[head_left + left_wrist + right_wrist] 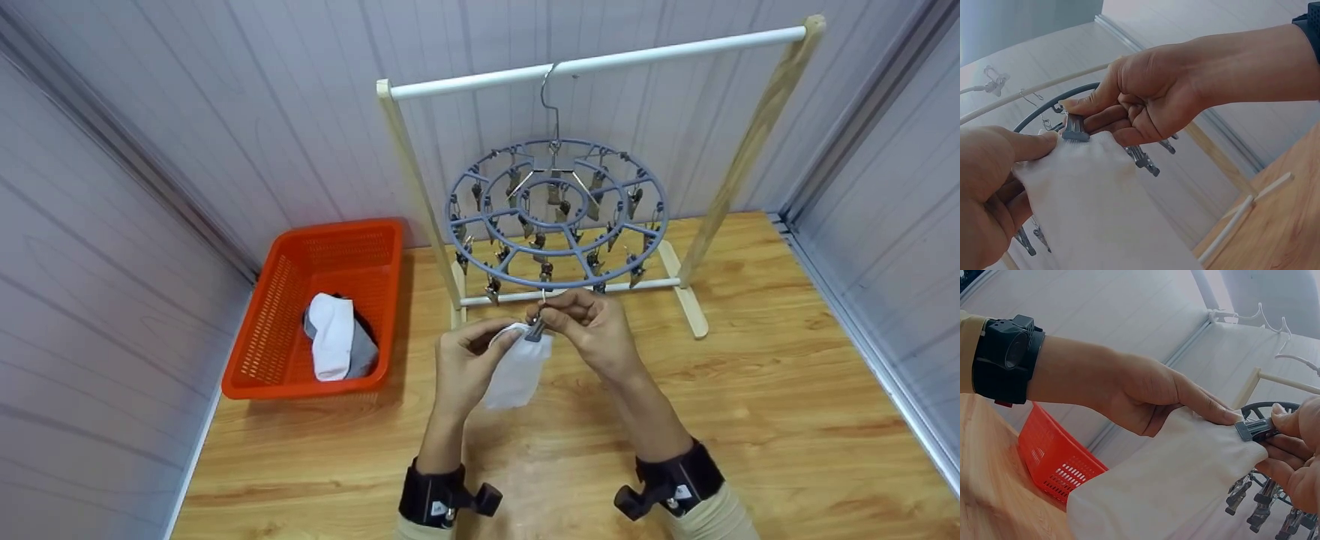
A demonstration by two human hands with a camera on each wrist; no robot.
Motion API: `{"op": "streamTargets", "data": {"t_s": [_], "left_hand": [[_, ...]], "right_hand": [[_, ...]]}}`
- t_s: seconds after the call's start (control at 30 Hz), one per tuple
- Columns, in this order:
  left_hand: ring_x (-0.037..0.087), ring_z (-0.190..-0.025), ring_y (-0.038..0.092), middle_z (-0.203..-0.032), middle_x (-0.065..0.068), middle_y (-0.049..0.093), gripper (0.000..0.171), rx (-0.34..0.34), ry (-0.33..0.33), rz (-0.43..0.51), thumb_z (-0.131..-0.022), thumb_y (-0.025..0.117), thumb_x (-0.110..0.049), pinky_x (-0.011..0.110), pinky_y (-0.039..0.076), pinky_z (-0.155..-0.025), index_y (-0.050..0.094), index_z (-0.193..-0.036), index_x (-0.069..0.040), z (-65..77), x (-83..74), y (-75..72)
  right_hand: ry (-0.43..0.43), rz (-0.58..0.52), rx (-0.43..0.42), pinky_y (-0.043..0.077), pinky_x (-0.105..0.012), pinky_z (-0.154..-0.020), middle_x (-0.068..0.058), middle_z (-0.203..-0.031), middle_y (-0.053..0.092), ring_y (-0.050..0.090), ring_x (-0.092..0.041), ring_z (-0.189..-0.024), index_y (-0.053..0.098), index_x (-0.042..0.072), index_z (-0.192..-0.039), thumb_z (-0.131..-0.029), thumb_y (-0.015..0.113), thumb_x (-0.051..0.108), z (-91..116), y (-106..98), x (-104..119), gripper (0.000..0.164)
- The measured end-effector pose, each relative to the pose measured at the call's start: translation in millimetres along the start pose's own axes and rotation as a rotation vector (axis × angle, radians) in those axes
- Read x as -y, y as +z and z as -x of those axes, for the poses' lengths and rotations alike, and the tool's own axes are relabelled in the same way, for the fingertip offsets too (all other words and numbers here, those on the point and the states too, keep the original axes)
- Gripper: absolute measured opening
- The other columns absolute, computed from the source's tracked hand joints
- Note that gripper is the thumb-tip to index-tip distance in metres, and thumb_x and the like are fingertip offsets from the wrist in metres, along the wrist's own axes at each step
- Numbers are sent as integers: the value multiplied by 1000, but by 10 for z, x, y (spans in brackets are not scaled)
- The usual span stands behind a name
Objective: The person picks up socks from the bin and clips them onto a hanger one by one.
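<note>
A white sock hangs below the near rim of a round grey clip hanger. My left hand pinches the sock's top edge between thumb and fingers. With thumb and fingers, my right hand grips a grey clip on that rim. In the left wrist view the clip's jaws lie over the sock's edge. The right wrist view shows the clip at the sock's upper corner, close to the left thumb. Whether its jaws are fully closed on the fabric, I cannot tell.
A wooden stand with a white rail carries the hanger on a metal hook. Several other clips dangle from its rings. To the left, an orange basket holds a white sock and a grey one. Pale walls surround the wooden surface.
</note>
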State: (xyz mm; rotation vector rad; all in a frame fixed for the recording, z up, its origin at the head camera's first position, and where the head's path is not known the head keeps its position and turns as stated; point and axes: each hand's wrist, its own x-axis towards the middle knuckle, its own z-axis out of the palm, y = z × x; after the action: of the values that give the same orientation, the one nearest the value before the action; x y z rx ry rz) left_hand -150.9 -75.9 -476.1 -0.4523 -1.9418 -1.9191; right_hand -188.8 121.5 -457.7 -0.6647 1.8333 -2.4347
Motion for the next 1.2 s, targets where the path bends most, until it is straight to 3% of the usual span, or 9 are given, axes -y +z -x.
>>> {"op": "streamTargets", "data": {"t_s": [0.23,0.47,0.7,0.93,1.2], "left_hand": [[21,-92,77,-102,12,80,14,1,3,-10,-94,79,-1,28,62,-78,80,-106,6,-6,4,2],[21,-92,77,-102,8,81,15,9,8,-22,-95,79,-5,28,62,-78,81,-106,4,-12,15,-3],[23,-92,78,-101,6,81,15,5,5,-22,-95,79,-6,29,62,-78,82,-106,3,-2,30,-9],[23,-91,77,-101,9,81,13,-1,9,-18,-95,79,-3,28,62,-78,82,-106,3,-1,40,-13],[20,-90,77,-100,13,80,14,-2,2,-16,-94,78,-1,27,62,-77,80,-106,7,-5,32,-18]], "right_hand": [[19,16,11,62,-41,-87,-16,-103,80,78,-26,-93,68,-15,-105,-95,75,-4,12,15,-4,17],[49,41,-4,62,-40,-86,-17,-103,79,78,-26,-92,70,-13,-106,-95,76,-3,3,11,-9,16],[90,110,5,62,-33,-85,-33,-109,73,77,-24,-92,71,-11,-110,-96,77,2,-18,-2,-7,20],[122,176,-15,61,-32,-85,-22,-105,77,76,-25,-91,73,-6,-113,-96,79,6,-30,17,-7,22],[55,307,31,61,-37,-91,-12,-108,79,76,-26,-101,74,-2,-122,-98,79,16,-26,-11,53,31]]}}
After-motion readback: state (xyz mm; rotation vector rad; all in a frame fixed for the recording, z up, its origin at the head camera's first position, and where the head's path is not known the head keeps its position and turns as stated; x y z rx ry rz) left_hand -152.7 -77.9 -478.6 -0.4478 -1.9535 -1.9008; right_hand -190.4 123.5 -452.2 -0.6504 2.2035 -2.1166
